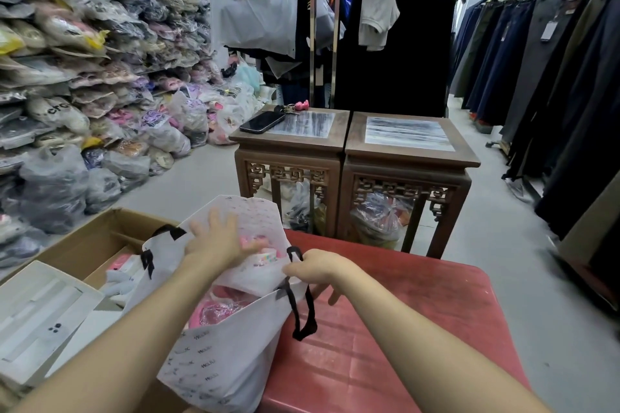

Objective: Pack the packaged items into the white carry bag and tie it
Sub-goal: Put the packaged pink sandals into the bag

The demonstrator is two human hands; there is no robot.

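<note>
The white carry bag (231,355) with small printed words and black strap handles stands on the left edge of a red table (385,339). Its mouth gapes and pink packaged items (214,308) show inside. My left hand (218,238) lies with spread fingers over a packet at the bag's far wall. My right hand (318,266) pinches the bag's near right rim where a black handle (302,308) hangs down in a loop. A second black handle (167,231) sits at the left rim.
An open cardboard box (90,245) with white cartons and a pink packet stands left of the bag. Two carved wooden stands (355,157) are ahead, one bearing a phone (261,121) and keys. Bagged goods pile up at left; garment racks hang at right.
</note>
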